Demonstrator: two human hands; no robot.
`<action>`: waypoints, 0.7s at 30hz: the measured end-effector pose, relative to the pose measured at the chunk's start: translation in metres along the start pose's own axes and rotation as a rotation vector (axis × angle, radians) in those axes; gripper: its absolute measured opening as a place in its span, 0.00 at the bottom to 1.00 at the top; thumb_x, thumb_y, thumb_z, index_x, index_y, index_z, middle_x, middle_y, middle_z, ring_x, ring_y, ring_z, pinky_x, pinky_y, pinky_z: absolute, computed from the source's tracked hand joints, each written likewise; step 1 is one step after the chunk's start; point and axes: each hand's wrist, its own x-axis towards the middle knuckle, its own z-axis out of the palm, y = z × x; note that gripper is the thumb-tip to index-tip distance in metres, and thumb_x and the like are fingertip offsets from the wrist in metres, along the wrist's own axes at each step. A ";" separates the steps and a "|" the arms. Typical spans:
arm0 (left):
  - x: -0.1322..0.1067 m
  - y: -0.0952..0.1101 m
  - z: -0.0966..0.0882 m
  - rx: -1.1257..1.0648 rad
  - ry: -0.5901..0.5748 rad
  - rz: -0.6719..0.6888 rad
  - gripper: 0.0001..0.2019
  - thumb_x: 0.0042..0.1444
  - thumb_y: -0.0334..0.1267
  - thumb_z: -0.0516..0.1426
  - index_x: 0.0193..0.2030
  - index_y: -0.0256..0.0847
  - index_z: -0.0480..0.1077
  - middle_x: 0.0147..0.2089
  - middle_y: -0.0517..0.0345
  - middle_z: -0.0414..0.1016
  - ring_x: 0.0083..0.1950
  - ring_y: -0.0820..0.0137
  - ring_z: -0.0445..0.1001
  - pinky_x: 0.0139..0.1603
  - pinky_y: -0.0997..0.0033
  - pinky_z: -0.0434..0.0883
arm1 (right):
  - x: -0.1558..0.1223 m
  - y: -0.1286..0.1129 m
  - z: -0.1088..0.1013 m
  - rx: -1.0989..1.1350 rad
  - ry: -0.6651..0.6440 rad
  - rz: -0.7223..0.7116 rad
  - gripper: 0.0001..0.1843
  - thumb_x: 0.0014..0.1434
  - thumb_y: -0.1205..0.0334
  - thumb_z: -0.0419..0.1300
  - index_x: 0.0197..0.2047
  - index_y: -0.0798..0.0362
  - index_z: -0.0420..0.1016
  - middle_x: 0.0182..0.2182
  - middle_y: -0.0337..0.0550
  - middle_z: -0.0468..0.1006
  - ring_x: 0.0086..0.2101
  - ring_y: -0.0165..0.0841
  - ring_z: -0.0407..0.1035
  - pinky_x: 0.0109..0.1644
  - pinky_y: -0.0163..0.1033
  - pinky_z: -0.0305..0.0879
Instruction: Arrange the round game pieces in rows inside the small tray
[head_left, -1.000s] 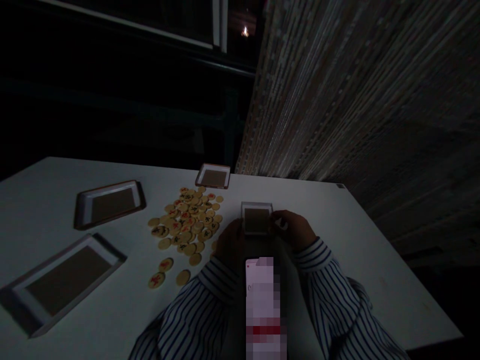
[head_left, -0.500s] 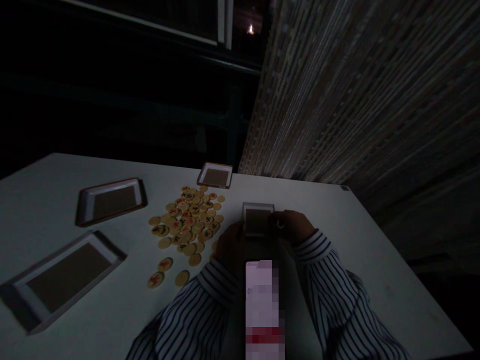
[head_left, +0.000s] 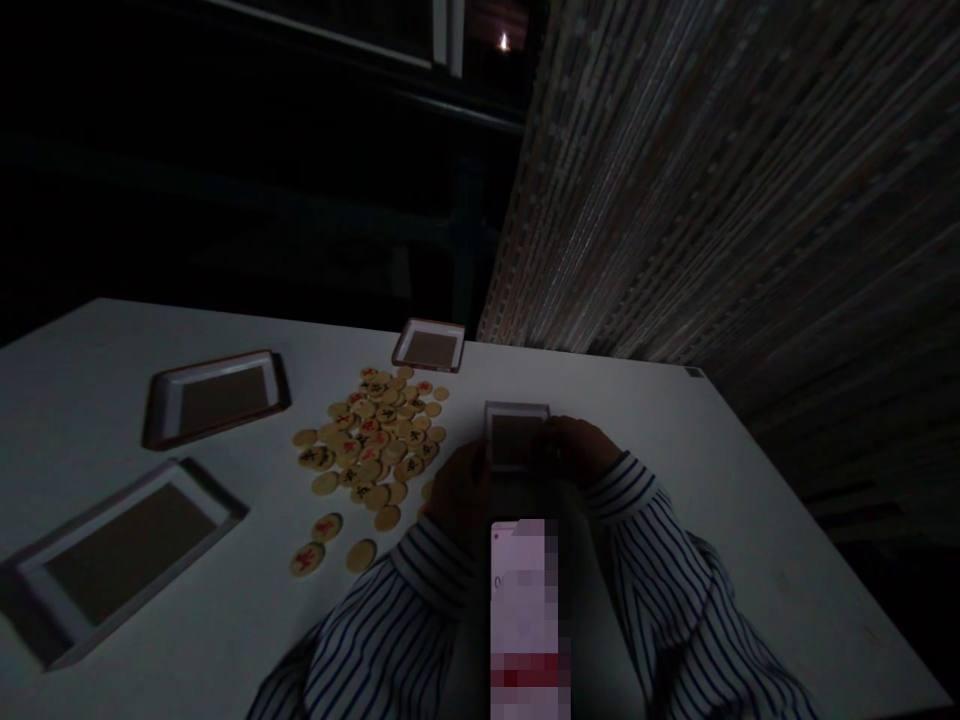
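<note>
A small rectangular tray (head_left: 517,408) with a pale rim and a brown bottom lies in front of me on the white table. My left hand (head_left: 456,490) is closed at its left side, the fingers dark against the edge. On the other side, my right hand (head_left: 579,450) has its fingers curled over the right edge, thumb and fingertips partly in shadow. Left of my left hand spreads a heap of round wooden xiangqi pieces (head_left: 375,430), some marked in red or black characters, others showing blank faces.
Three more trays stand around the heap: one at the back (head_left: 430,347), a brown-rimmed one at the left (head_left: 217,437) and a larger one at the near left (head_left: 176,472). A lit phone (head_left: 517,600) is below my hands. A string curtain (head_left: 600,180) hangs behind the white table (head_left: 750,560).
The view has shifted very slightly. Both hands stay at the sides of the small tray, with the right fingers moved a little inward over its edge.
</note>
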 end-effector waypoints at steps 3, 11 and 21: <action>0.001 -0.001 0.001 -0.016 -0.008 0.009 0.15 0.54 0.34 0.49 0.48 0.38 0.69 0.46 0.49 0.75 0.48 0.63 0.72 0.49 0.63 0.70 | 0.002 0.001 0.002 0.014 -0.015 -0.006 0.09 0.53 0.58 0.59 0.36 0.48 0.78 0.38 0.45 0.76 0.36 0.35 0.70 0.34 0.36 0.62; 0.002 -0.002 0.001 -0.010 -0.050 -0.022 0.16 0.54 0.34 0.49 0.48 0.38 0.69 0.47 0.51 0.75 0.48 0.65 0.72 0.49 0.65 0.70 | 0.008 0.007 0.009 -0.027 -0.081 -0.044 0.11 0.55 0.56 0.57 0.38 0.48 0.78 0.39 0.45 0.75 0.36 0.34 0.70 0.36 0.35 0.62; 0.001 0.000 0.002 0.012 -0.001 -0.030 0.16 0.53 0.31 0.50 0.48 0.37 0.69 0.46 0.50 0.75 0.46 0.65 0.73 0.48 0.65 0.70 | 0.007 0.006 0.006 0.021 -0.117 -0.034 0.12 0.54 0.55 0.58 0.39 0.47 0.77 0.40 0.42 0.76 0.36 0.32 0.70 0.36 0.34 0.63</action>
